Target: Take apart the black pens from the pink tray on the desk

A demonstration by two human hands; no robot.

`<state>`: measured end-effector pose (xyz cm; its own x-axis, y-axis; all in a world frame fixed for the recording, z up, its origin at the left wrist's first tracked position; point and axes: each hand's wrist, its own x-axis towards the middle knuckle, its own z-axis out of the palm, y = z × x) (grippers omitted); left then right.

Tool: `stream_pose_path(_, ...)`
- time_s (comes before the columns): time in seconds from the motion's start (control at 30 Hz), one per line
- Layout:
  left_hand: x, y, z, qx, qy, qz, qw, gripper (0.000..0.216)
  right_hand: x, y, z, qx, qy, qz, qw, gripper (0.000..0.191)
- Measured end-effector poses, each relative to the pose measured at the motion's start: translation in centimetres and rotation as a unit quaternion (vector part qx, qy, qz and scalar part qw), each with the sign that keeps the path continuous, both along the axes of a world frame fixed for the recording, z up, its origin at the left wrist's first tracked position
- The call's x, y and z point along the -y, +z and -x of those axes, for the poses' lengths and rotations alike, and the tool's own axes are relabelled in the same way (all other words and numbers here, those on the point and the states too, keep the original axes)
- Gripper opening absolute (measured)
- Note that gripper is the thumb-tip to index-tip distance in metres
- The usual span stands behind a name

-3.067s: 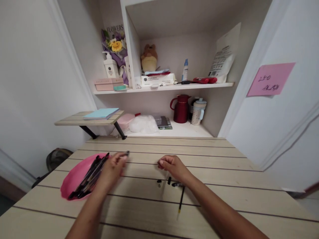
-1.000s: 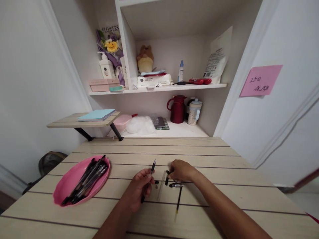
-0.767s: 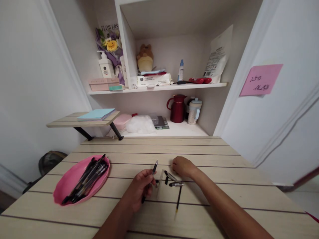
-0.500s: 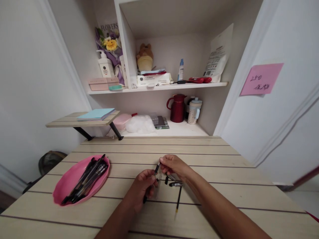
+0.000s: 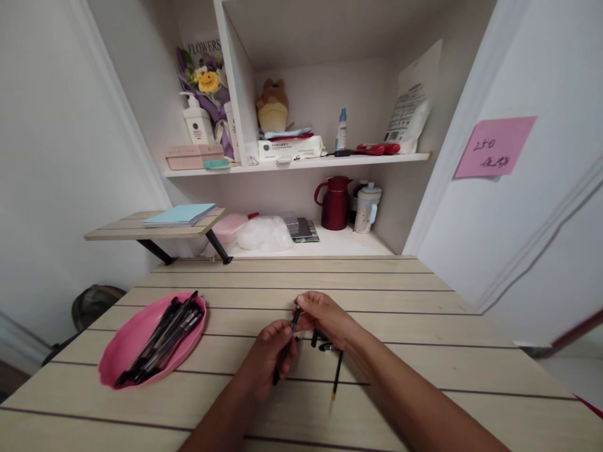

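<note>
My left hand [image 5: 269, 353] is closed around a black pen [image 5: 294, 318], which slants up and away from me over the table. At the pen's upper end, the fingertips of my right hand [image 5: 325, 315] are pinched together. Whether they hold a separate small part there is too small to make out. Below my right hand, a short black piece like a pen cap [image 5: 314, 339] lies on the tabletop. Beside it is another black piece [image 5: 326, 346], partly covered by my right hand. A thin dark ink refill [image 5: 337, 375] with a yellowish end points toward me.
On the left of the wooden table [image 5: 405, 402] stands a pink tray [image 5: 123, 333] with several black pens [image 5: 164, 339]. Behind it is a small raised stand [image 5: 122, 228] bearing blue paper [image 5: 179, 214]. Shelves at the back hold a red jug [image 5: 335, 204] and a cup [image 5: 366, 210].
My right fingertips have shifted slightly left onto the pen's upper end. My right hand now covers more of the black piece on the table. The left hand stays closed on the pen.
</note>
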<state>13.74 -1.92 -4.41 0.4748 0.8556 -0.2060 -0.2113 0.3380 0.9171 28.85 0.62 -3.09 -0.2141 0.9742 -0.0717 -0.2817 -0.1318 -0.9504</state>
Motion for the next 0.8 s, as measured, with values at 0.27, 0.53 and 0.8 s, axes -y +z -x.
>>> stream_pose_path(0.27, 0.02, -0.06, -0.10, 0.010, -0.009, 0.013, 1.000, 0.025, 0.16, -0.20, -0.30, -0.076, 0.067, 0.028, 0.994, 0.028)
stream_pose_path(0.53, -0.17, -0.26, -0.11, 0.009, -0.006, 0.022, 1.000, 0.028, 0.13, -0.43, -0.09, -0.107, 0.062, 0.038, 0.992, 0.028)
stream_pose_path(0.8, -0.08, 0.27, 0.31, 0.062, -0.048, 0.073, 0.994, 0.024, 0.02, -0.75, 0.19, -0.125, 0.051, 0.005, 0.991, 0.027)
